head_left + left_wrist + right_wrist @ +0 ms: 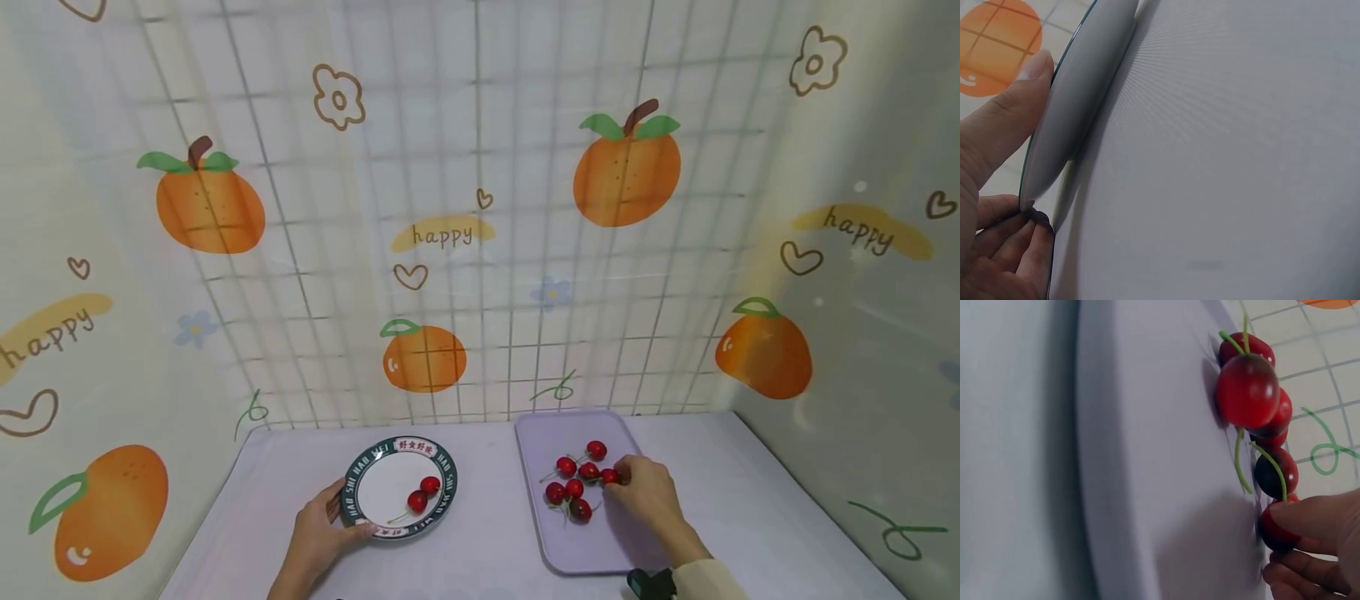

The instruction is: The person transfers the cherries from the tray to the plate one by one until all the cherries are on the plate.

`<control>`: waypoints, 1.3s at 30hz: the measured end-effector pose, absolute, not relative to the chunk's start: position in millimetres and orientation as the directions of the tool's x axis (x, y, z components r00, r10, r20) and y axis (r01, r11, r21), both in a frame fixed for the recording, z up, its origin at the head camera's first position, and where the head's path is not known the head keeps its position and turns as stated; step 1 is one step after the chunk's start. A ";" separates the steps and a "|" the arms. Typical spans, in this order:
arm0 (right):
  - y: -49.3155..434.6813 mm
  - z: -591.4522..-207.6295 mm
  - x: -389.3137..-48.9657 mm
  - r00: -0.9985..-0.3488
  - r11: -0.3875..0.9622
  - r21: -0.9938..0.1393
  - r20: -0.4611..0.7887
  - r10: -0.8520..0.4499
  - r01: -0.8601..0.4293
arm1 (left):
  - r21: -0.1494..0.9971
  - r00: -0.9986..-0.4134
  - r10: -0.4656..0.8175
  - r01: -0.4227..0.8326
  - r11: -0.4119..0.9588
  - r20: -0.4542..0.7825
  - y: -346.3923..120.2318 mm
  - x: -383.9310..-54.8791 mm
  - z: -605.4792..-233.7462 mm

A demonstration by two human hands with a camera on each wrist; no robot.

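A round plate (367,492) with a dark green lettered rim stands at the left, two red cherries (417,501) on its white middle. My left hand (318,533) grips its near left rim; in the left wrist view the thumb (1035,72) lies along the edge and the fingers curl in at the rim below. At the right, my right hand (648,496) reaches over a lilac tray (558,546) and pinches a cherry (1277,528) between thumb and fingers. Several other cherries (555,492) with green stems cluster just left of that hand on the tray.
Both plate and tray are on a white tabletop (480,533), with a gap between them. A curtain (480,317) printed with oranges hangs behind the table and along both sides. Near the right sleeve (708,579) a dark wrist strap (651,583) shows.
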State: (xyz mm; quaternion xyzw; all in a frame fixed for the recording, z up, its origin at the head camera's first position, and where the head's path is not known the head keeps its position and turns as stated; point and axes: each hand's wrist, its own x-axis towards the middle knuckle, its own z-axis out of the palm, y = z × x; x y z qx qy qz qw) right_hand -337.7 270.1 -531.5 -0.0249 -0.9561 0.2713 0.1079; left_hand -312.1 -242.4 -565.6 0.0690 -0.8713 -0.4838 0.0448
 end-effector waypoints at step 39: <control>218.4 -479.7 -340.4 -0.946 0.794 -0.594 0.315 0.081 -0.129 | 0.851 -0.986 -0.168 -0.074 0.520 0.017 -239.7 -311.1 -563.5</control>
